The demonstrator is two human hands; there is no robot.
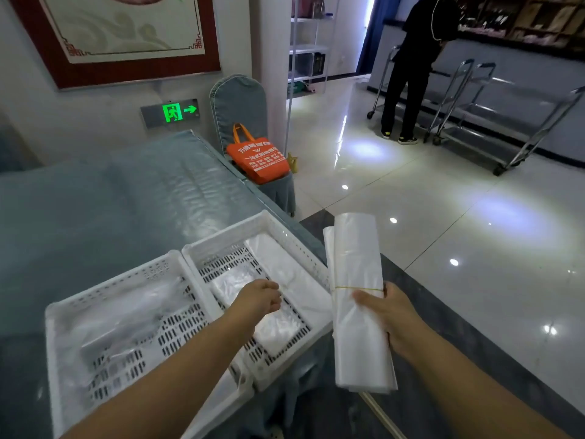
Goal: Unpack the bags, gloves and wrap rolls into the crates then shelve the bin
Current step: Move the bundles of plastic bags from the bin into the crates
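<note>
Hands first, left to right: the left hand (258, 296) reaches over the right crate (316, 264), palm down, fingers loose and curled, grasping nothing; whether its fingertips touch the flat packet (278, 331) beneath cannot be told. The right hand (384, 315) is clenched round a bundle of bags (356, 280), held upright off the edge of the surface (95, 201), just right of the crates. A thin yellow band (357, 288) rings the bundle just above the fingers; how many bags it holds cannot be counted, and part of its lower half is hidden behind the palm.

Two white slotted crates sit side by side on the grey-blue covered surface. The left crate (63, 312) holds clear film-wrapped goods, too hazy to name or count. Its near corner is cut off by the left forearm and the frame. The right crate holds two items: the flat packet, partly hidden under the left hand, and a long white packet (285, 267) along its right wall.

Beyond the surface stands a covered chair (240, 99) with one orange tote (259, 160) on its seat. Far right, a person in black (414, 64) stands at a counter beside steel trolleys (493, 122), their number unclear
</note>
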